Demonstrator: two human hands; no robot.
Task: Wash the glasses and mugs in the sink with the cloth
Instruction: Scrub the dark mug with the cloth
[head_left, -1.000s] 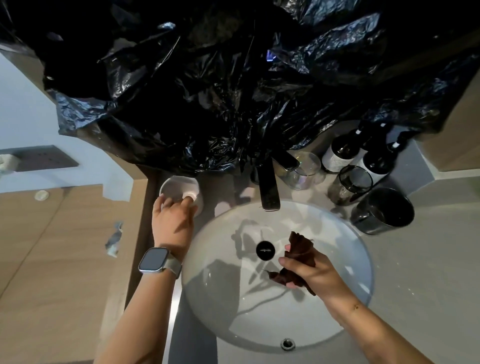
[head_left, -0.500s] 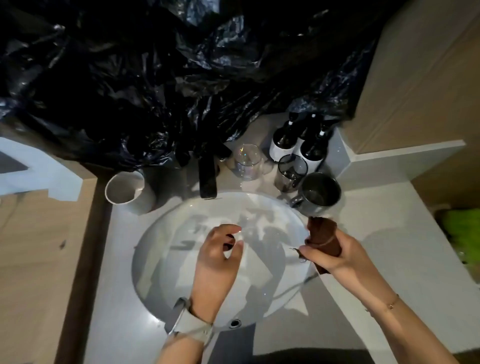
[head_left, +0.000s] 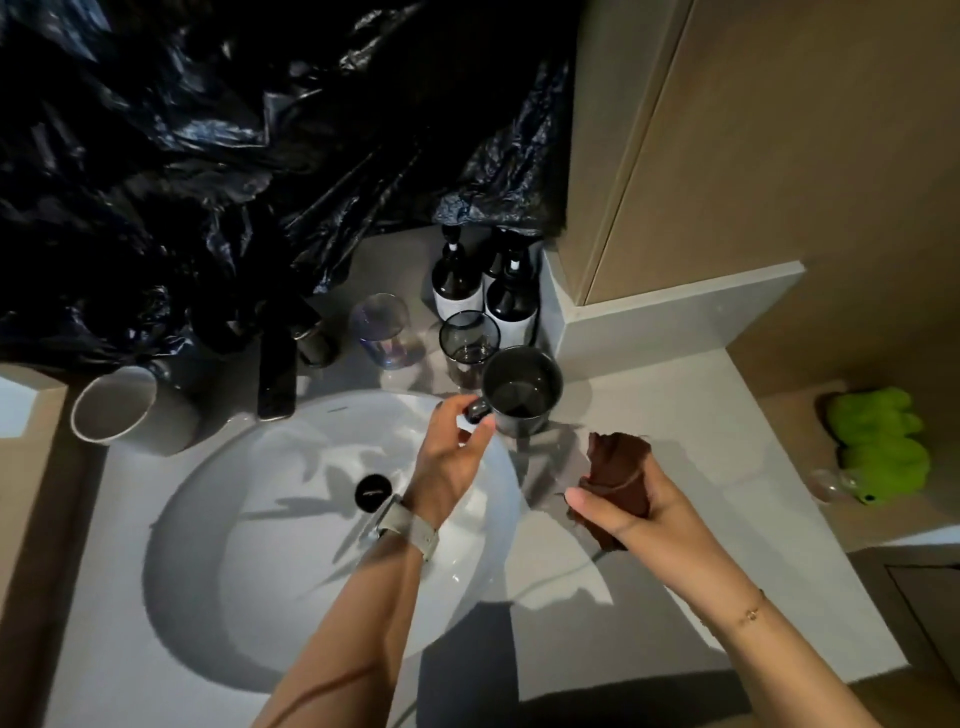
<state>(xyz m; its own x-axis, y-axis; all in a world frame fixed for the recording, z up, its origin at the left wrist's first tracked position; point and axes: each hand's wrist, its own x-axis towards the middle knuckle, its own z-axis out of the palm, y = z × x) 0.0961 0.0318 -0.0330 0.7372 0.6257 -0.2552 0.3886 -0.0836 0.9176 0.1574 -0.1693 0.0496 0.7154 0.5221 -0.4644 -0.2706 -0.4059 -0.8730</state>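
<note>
Now the left hand (head_left: 451, 457) reaches across the round white basin sink (head_left: 218, 545), its thumb and fingers pinching the handle of the dark metal mug (head_left: 521, 392), which stands upright on the grey countertop (head_left: 675, 415) at the sink's far right rim. A pale watch band wraps that wrist. The right hand (head_left: 631, 506) hovers over the counter just right of the sink, fingers curled tight around a bunched reddish-brown cloth (head_left: 618, 470). Behind the mug, touching or nearly so, stands a smoky dark glass tumbler (head_left: 467, 338), with a clear iridescent glass (head_left: 382, 330) to its left and three dark pump bottles (head_left: 506, 299) behind. A white ceramic mug (head_left: 127, 410) sits on the counter at the sink's far left, beside the black faucet (head_left: 278, 371). Crumpled black plastic sheeting (head_left: 218, 156) covers the wall above.
</note>
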